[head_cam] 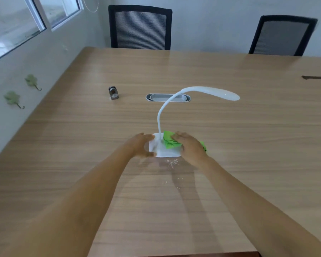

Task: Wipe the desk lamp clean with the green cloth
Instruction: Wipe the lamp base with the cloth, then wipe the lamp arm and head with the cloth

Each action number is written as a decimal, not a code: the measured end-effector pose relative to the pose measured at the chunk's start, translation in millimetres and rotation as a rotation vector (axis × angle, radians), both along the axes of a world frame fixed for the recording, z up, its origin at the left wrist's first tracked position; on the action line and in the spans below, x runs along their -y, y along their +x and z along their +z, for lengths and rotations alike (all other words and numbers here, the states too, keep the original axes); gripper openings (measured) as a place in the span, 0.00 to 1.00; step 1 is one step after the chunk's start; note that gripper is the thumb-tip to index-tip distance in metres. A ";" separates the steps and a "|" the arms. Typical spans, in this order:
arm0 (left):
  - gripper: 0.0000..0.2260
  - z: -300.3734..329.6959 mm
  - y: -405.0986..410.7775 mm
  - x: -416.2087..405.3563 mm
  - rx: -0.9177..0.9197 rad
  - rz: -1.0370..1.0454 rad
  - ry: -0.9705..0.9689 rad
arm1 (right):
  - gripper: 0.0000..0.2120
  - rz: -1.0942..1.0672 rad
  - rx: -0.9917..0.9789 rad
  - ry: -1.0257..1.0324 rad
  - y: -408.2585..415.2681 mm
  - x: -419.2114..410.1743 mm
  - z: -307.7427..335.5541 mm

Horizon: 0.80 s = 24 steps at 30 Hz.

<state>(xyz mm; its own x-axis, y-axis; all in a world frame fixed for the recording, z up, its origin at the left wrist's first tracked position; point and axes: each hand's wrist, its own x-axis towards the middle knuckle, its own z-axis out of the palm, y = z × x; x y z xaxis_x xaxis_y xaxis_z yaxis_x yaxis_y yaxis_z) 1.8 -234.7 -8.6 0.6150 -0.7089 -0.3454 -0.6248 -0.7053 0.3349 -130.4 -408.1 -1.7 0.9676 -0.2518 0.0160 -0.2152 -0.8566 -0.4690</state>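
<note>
A white desk lamp stands on the wooden table, its thin neck curving up and right to a long head. My left hand grips the left side of the lamp's flat base, thumb at the front edge. My right hand presses a crumpled green cloth onto the right part of the base, beside the neck's foot. A bit of cloth sticks out behind the right wrist.
White crumbs or dust lie on the table just in front of the base. A small metal object and an oval cable tray sit farther back. Two black mesh chairs stand behind the far edge.
</note>
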 end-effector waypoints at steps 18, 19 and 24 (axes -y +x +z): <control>0.31 27.5 -10.4 8.8 0.090 0.102 -0.056 | 0.31 -0.024 -0.096 -0.004 -78.2 22.6 16.7; 0.28 39.4 -11.0 10.9 0.086 0.154 -0.162 | 0.31 -0.049 -0.094 -0.013 -82.8 27.8 20.4; 0.23 105.1 -24.4 27.3 0.103 0.276 -0.587 | 0.29 -0.137 -0.051 -0.025 -98.6 46.9 42.4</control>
<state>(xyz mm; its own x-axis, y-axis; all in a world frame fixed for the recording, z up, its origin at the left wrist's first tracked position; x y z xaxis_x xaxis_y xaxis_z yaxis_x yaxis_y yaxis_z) -22.6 -262.0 96.5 0.8105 -0.5731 0.1212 -0.4964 -0.5621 0.6615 -229.1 -455.0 40.7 0.9241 -0.3814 -0.0245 -0.3536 -0.8289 -0.4335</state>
